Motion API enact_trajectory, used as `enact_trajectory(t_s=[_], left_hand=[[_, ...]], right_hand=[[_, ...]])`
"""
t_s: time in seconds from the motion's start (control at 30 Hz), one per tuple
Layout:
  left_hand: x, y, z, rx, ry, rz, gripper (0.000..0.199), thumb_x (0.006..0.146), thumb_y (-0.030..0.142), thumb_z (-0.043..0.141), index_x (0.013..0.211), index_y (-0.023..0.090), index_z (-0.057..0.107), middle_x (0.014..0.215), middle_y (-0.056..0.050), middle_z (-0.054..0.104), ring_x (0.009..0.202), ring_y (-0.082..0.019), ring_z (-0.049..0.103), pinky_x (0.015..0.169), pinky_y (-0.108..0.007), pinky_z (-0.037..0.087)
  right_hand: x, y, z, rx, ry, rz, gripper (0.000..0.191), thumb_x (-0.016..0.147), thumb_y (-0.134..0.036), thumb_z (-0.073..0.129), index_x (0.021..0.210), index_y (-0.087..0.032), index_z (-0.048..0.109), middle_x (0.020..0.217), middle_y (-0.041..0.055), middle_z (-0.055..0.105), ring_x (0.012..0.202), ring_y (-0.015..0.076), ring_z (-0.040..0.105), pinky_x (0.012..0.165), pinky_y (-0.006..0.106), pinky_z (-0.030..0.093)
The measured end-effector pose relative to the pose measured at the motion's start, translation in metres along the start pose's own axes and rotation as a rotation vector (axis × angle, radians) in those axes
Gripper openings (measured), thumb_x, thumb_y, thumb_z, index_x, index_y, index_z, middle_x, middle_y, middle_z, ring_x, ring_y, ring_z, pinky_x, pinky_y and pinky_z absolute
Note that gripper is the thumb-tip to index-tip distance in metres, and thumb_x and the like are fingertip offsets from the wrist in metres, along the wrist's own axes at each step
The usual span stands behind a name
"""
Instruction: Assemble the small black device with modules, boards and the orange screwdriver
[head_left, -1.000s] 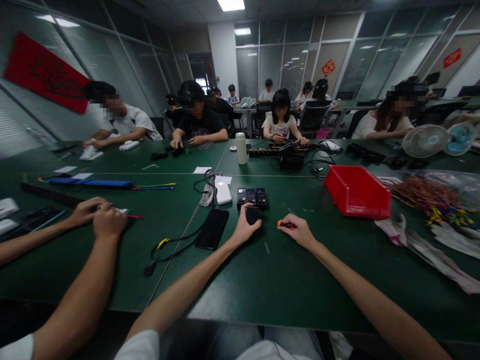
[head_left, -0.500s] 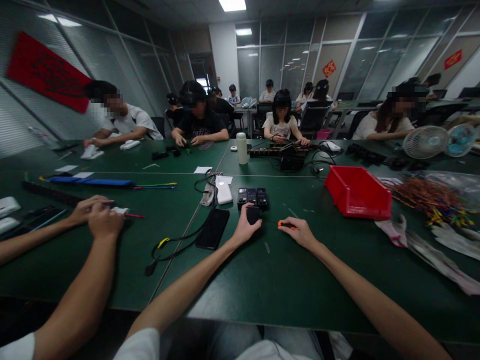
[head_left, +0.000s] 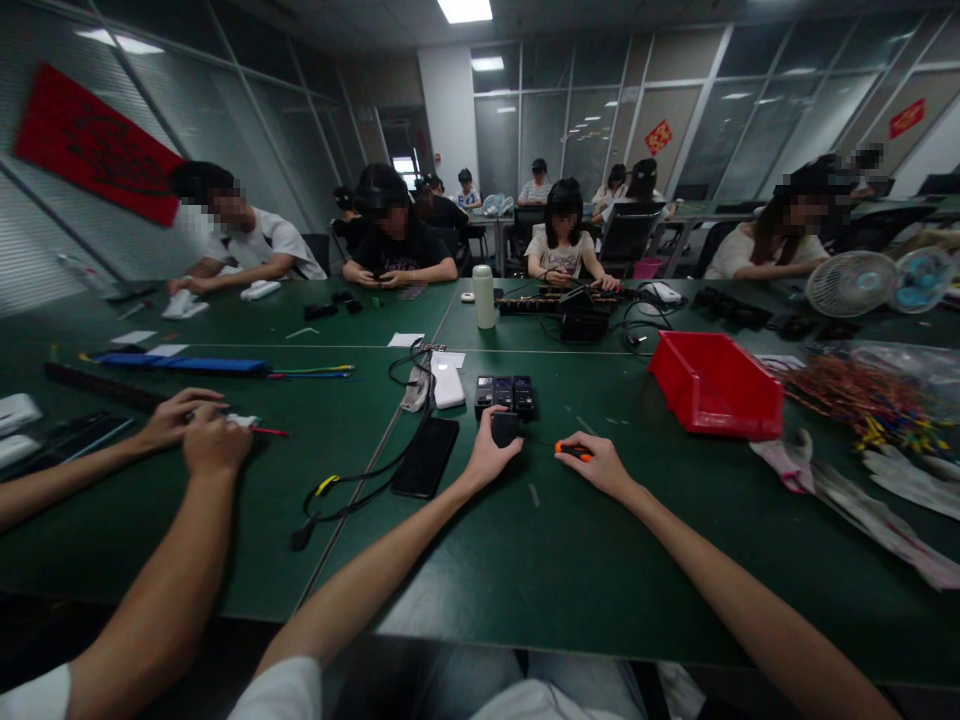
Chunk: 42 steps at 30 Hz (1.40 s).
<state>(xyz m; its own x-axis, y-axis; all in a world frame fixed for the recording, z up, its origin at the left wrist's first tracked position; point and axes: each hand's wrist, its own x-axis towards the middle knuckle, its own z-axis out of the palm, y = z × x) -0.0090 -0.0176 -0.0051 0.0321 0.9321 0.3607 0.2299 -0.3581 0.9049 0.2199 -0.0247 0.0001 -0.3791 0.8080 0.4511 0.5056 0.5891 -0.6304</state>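
Note:
My left hand (head_left: pixel 491 455) is closed round a small black box-shaped part (head_left: pixel 505 430), held just above the green table with the thumb along its near side. To the right, my right hand (head_left: pixel 604 466) grips the orange and black handle of a screwdriver (head_left: pixel 573 452). Its thin dark shaft points left towards the black part; whether the tip touches it I cannot tell. Right behind my left hand stand three black box-shaped units (head_left: pixel 504 388) side by side. A black phone (head_left: pixel 425 458) lies to the left of my left hand.
A red bin (head_left: pixel 716 390) stands to the right, with gloves (head_left: pixel 862 505) and bundled copper wires (head_left: pixel 862 395) beyond it. At left, a co-worker's hands (head_left: pixel 202 430) work on a red-wired part. Black cable (head_left: pixel 356 478), a white device (head_left: pixel 448 383) and a pale green bottle (head_left: pixel 484 298) are on the table.
My hands have barely moved; the black part and the screwdriver are shifted very slightly left. The co-worker's near hand at left has shifted a little to the right.

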Motion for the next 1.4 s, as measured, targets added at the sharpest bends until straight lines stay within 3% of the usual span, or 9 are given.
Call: enact_trajectory(t_s=[0.3, 0.43, 0.53, 0.67, 0.8, 0.9, 1.07, 1.23, 1.4], left_hand=[[0.000, -0.007, 0.000, -0.127, 0.046, -0.091, 0.053, 0.072, 0.029, 0.061, 0.118, 0.023, 0.035, 0.089, -0.001, 0.052, 0.072, -0.012, 0.056, 0.072, -0.029, 0.047], [0.000, -0.005, 0.002, -0.222, 0.042, -0.110, 0.056, 0.075, 0.033, 0.058, 0.123, 0.023, 0.029, 0.084, -0.001, 0.054, 0.071, -0.013, 0.059, 0.075, -0.033, 0.048], [0.000, -0.001, 0.002, -0.201, 0.048, -0.089, 0.056, 0.076, 0.034, 0.058, 0.123, 0.024, 0.029, 0.090, -0.002, 0.054, 0.076, -0.014, 0.059, 0.079, -0.034, 0.047], [-0.002, 0.004, -0.001, -0.078, 0.064, -0.021, 0.055, 0.075, 0.035, 0.060, 0.122, 0.024, 0.033, 0.105, -0.004, 0.049, 0.092, -0.017, 0.054, 0.088, -0.035, 0.042], [-0.005, 0.010, -0.001, -0.028, -0.001, 0.059, 0.057, 0.075, 0.035, 0.060, 0.123, 0.023, 0.032, 0.112, -0.005, 0.045, 0.101, -0.018, 0.048, 0.094, -0.036, 0.038], [-0.006, 0.015, 0.001, -0.039, -0.026, 0.096, 0.058, 0.075, 0.035, 0.060, 0.124, 0.022, 0.031, 0.115, -0.006, 0.044, 0.105, -0.018, 0.047, 0.097, -0.036, 0.035], [-0.008, 0.014, 0.006, -0.105, -0.020, 0.058, 0.058, 0.075, 0.035, 0.059, 0.124, 0.022, 0.031, 0.114, -0.007, 0.047, 0.103, -0.018, 0.050, 0.096, -0.036, 0.036], [-0.008, 0.012, 0.009, -0.180, -0.035, 0.009, 0.060, 0.074, 0.036, 0.061, 0.123, 0.022, 0.030, 0.110, -0.007, 0.051, 0.100, -0.017, 0.054, 0.092, -0.035, 0.041], [-0.004, 0.012, 0.005, -0.141, -0.066, -0.033, 0.047, 0.074, 0.038, 0.060, 0.113, 0.020, 0.042, 0.100, -0.004, 0.055, 0.090, -0.016, 0.055, 0.084, -0.031, 0.044]], right_hand=[[-0.002, 0.001, 0.000, -0.050, 0.001, 0.026, 0.021, 0.081, -0.037, 0.057, 0.094, -0.021, 0.062, 0.085, 0.0047, 0.066, 0.076, 0.0191, 0.063, 0.072, 0.033, 0.050], [0.000, 0.001, 0.002, -0.001, 0.059, 0.054, 0.023, 0.082, -0.033, 0.056, 0.102, -0.021, 0.057, 0.089, 0.0046, 0.064, 0.079, 0.0188, 0.061, 0.073, 0.032, 0.049], [0.002, 0.000, 0.004, 0.033, 0.079, 0.047, 0.018, 0.087, -0.026, 0.046, 0.100, -0.021, 0.057, 0.091, 0.0048, 0.061, 0.082, 0.0177, 0.059, 0.075, 0.031, 0.046], [0.003, -0.005, 0.011, 0.044, 0.013, 0.046, 0.025, 0.088, -0.018, 0.038, 0.087, -0.020, 0.063, 0.084, 0.0042, 0.055, 0.076, 0.0159, 0.056, 0.071, 0.029, 0.044], [0.003, -0.014, 0.024, 0.035, -0.056, 0.078, 0.019, 0.085, -0.027, 0.048, 0.095, -0.021, 0.064, 0.087, 0.0035, 0.051, 0.070, 0.0136, 0.054, 0.066, 0.028, 0.044], [0.001, -0.020, 0.031, 0.001, -0.089, 0.111, 0.032, 0.079, -0.040, 0.058, 0.106, -0.023, 0.060, 0.090, 0.0028, 0.050, 0.062, 0.0113, 0.051, 0.060, 0.027, 0.044], [-0.001, -0.029, 0.031, -0.097, -0.115, 0.114, 0.053, 0.067, -0.053, 0.065, 0.110, -0.024, 0.055, 0.095, 0.0035, 0.049, 0.065, 0.0134, 0.052, 0.059, 0.028, 0.046], [-0.002, -0.032, 0.032, -0.180, -0.088, 0.107, 0.042, 0.070, -0.050, 0.062, 0.102, -0.024, 0.056, 0.095, 0.0033, 0.050, 0.064, 0.0131, 0.052, 0.057, 0.027, 0.045], [-0.002, -0.024, 0.031, -0.227, -0.042, 0.122, 0.039, 0.071, -0.044, 0.062, 0.103, -0.023, 0.053, 0.096, 0.0038, 0.049, 0.065, 0.0131, 0.053, 0.059, 0.027, 0.045]])
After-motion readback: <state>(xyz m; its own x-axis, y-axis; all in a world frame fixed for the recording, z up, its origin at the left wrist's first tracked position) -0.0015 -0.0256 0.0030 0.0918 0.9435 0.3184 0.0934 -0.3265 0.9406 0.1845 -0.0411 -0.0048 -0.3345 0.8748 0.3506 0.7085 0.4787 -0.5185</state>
